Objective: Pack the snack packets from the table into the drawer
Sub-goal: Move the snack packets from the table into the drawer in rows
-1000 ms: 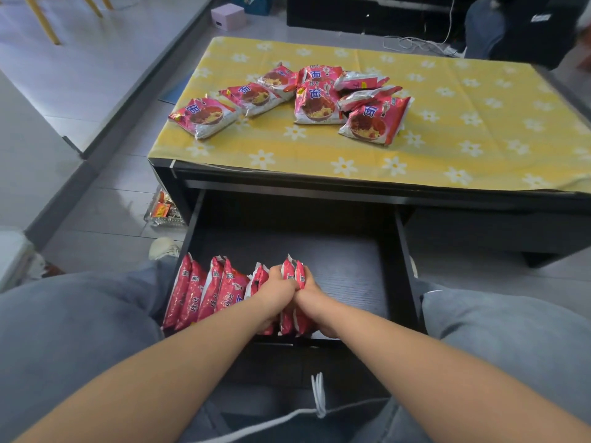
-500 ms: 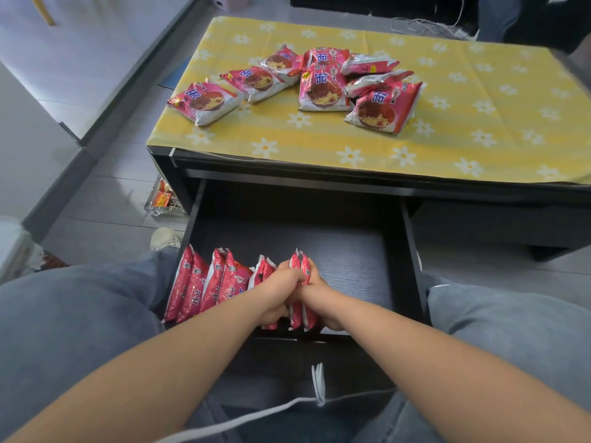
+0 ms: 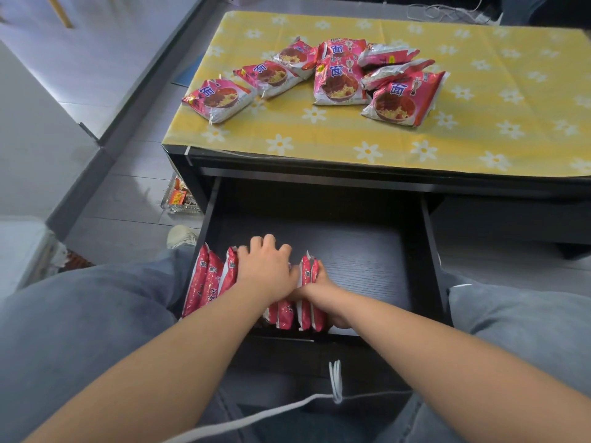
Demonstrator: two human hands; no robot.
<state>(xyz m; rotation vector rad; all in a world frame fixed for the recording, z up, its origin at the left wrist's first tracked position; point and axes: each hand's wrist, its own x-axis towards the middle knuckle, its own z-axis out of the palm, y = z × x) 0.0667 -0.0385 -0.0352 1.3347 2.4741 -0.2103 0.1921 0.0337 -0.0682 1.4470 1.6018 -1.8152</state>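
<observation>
Several red and white snack packets [image 3: 339, 78] lie in a loose pile on the yellow flowered tablecloth [image 3: 479, 107]; one packet [image 3: 217, 99] lies apart at the left. Below the table edge the black drawer [image 3: 428, 251] is pulled out. A row of packets [image 3: 204, 279] stands on edge at its front left. My left hand [image 3: 265, 266] lies palm-down over the tops of the middle packets, fingers apart. My right hand [image 3: 323, 292] clasps the two rightmost upright packets [image 3: 307, 276] from the right side. The right half of the drawer floor is bare.
My knees in grey jeans flank the drawer on both sides. A white cord [image 3: 334, 378] hangs over my lap. On the floor left of the table are a glass tray with small items [image 3: 177, 198] and a pale shoe [image 3: 180, 236].
My left hand let go of the shared grip and moved left onto the tops of the standing packets. My right hand stays on the two rightmost packets. The camera tilted down.
</observation>
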